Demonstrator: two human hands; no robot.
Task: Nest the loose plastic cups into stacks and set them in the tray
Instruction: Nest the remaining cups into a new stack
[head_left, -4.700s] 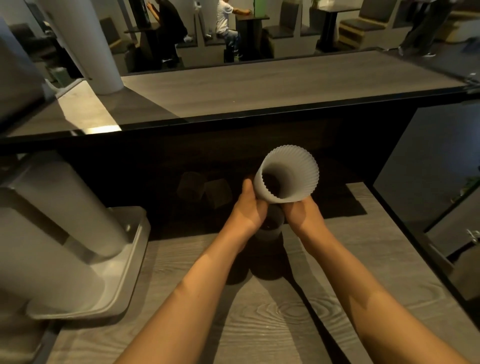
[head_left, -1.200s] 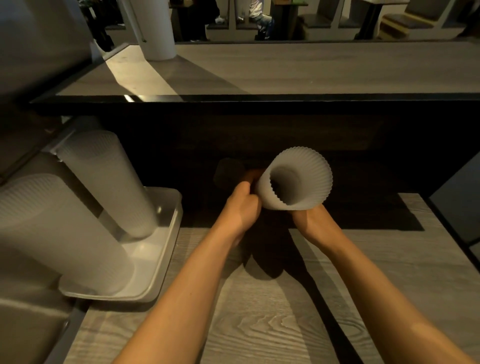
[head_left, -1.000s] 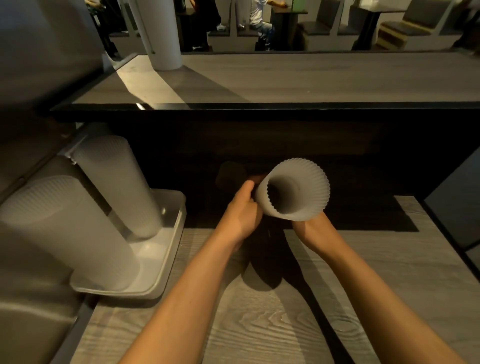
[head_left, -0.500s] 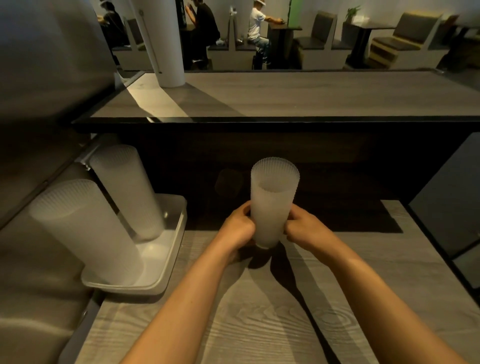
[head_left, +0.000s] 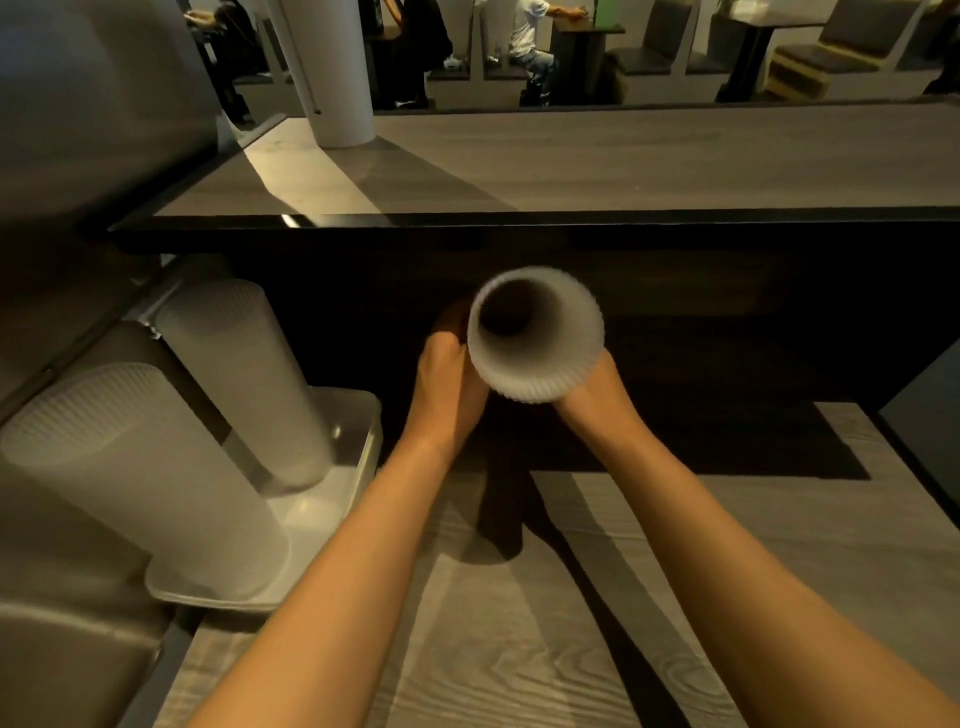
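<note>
I hold a stack of white ribbed plastic cups (head_left: 540, 364) in both hands above the wooden counter, tipped so its open mouth faces me. My left hand (head_left: 447, 379) grips its left side and my right hand (head_left: 597, 395) cups it from the right and below. The stack's lower end is hidden behind its rim. A white tray (head_left: 358, 441) lies at the left edge of the counter. Two tall stacks of cups stand in the tray: a near stack (head_left: 145, 478) and a far stack (head_left: 249, 374).
A raised dark bar ledge (head_left: 571, 171) runs across behind the counter, with a white pillar (head_left: 332, 67) on it. The wood-grain counter (head_left: 519, 623) stretches toward me. Seated people and tables are far behind. A grey metal surface (head_left: 62, 665) borders the tray on the left.
Half a second ago the stack stood upright on the counter between my hands. Now it is lifted and tipped back, with its mouth toward me.
</note>
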